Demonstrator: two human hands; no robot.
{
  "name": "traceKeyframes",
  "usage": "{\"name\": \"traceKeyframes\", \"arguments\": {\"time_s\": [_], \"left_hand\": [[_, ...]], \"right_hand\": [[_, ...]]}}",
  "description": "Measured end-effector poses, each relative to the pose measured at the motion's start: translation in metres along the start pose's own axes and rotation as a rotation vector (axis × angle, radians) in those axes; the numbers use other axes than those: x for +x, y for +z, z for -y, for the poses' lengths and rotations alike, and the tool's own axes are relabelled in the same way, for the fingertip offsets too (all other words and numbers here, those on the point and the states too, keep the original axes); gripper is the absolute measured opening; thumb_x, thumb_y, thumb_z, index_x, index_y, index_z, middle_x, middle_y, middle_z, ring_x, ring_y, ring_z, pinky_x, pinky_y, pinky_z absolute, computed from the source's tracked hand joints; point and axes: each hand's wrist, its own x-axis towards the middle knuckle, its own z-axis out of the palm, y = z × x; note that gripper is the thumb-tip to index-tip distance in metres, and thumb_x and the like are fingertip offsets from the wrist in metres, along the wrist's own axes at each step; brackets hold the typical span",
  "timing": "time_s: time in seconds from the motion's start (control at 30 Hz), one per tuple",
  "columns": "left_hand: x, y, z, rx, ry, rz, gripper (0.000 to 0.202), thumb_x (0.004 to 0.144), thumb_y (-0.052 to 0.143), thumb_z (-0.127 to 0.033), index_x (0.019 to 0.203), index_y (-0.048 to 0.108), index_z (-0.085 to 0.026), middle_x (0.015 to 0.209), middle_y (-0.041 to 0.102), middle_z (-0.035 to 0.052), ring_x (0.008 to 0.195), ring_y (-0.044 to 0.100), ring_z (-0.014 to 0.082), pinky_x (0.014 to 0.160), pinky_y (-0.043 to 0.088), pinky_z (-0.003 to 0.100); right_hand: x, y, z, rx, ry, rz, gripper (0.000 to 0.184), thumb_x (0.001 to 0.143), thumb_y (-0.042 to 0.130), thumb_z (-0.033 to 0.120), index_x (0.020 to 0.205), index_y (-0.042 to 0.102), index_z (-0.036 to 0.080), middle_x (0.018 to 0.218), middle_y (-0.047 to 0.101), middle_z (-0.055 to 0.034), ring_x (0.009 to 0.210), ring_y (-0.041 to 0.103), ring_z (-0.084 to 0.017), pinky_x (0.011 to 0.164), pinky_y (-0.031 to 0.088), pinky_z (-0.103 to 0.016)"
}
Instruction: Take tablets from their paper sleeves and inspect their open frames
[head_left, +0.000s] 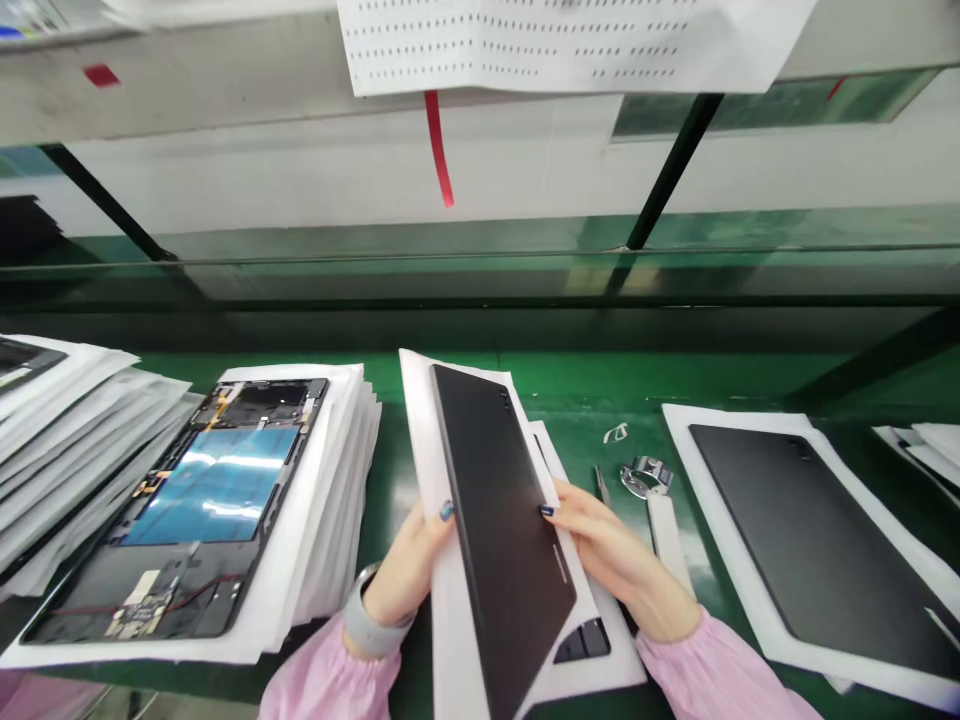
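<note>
Left hand (409,572) and right hand (619,558) grip a black tablet (501,520) — tilted; a white foam sheet (450,640) lies beneath.

To your left, an opened tablet (176,510) lies on stacked white foam sheets (352,480); to your right, a dark tablet (810,540) rests on a white foam sheet (761,590) on the green bench (577,400).

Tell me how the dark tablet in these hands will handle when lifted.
The tablet will probably feel stiff: it shows no bend between the left hand and right hand at its edges. Its smooth back may be slippery. Being thin, it is likely light for its size.
</note>
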Motion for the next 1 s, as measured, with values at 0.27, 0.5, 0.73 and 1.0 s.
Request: {"name": "traceKeyframes", "arguments": {"time_s": [0.27, 0.5, 0.73, 1.0], "left_hand": [[-0.026, 0.041, -0.009, 0.272, 0.132, 0.024, 0.061, 0.066, 0.077, -0.063, 0.111, 0.076, -0.021, 0.119, 0.073, 0.0077, 0.119, 0.059, 0.0372, 0.102, 0.046, 0.036], [-0.03, 0.05, -0.014, 0.369, 0.197, 0.04, 0.069, 0.069, 0.07, -0.07, 0.117, 0.073, -0.02, 0.122, 0.072, 0.0095, 0.121, 0.057, 0.0386, 0.104, 0.044, 0.037], [-0.036, 0.054, -0.016, 0.385, 0.213, 0.083, 0.059, 0.076, 0.07, -0.06, 0.121, 0.071, -0.022, 0.128, 0.069, 0.0081, 0.126, 0.054, 0.0388, 0.108, 0.04, 0.038], [-0.041, 0.06, -0.017, 0.364, 0.269, 0.028, 0.052, 0.075, 0.072, -0.06, 0.109, 0.077, -0.021, 0.122, 0.072, 0.0082, 0.124, 0.057, 0.0355, 0.107, 0.042, 0.035]], "right_hand": [[0.0, 0.002, -0.014, 0.075, -0.021, 0.243, 0.037, 0.079, 0.076, 0.023, 0.115, 0.068, 0.02, 0.109, 0.075, -0.0077, 0.098, 0.072, -0.023, 0.089, 0.052, -0.036], [-0.002, 0.002, -0.017, 0.091, -0.022, 0.272, 0.038, 0.079, 0.077, 0.025, 0.115, 0.067, 0.019, 0.111, 0.075, -0.0084, 0.099, 0.072, -0.023, 0.088, 0.052, -0.034], [-0.004, 0.006, -0.012, 0.099, -0.057, 0.271, 0.038, 0.079, 0.076, 0.023, 0.116, 0.068, 0.02, 0.112, 0.074, -0.0078, 0.095, 0.072, -0.022, 0.085, 0.053, -0.032], [-0.006, 0.007, -0.01, 0.142, -0.053, 0.294, 0.037, 0.082, 0.075, 0.02, 0.118, 0.069, 0.019, 0.1, 0.077, -0.0066, 0.084, 0.074, -0.017, 0.078, 0.055, -0.027]]}}
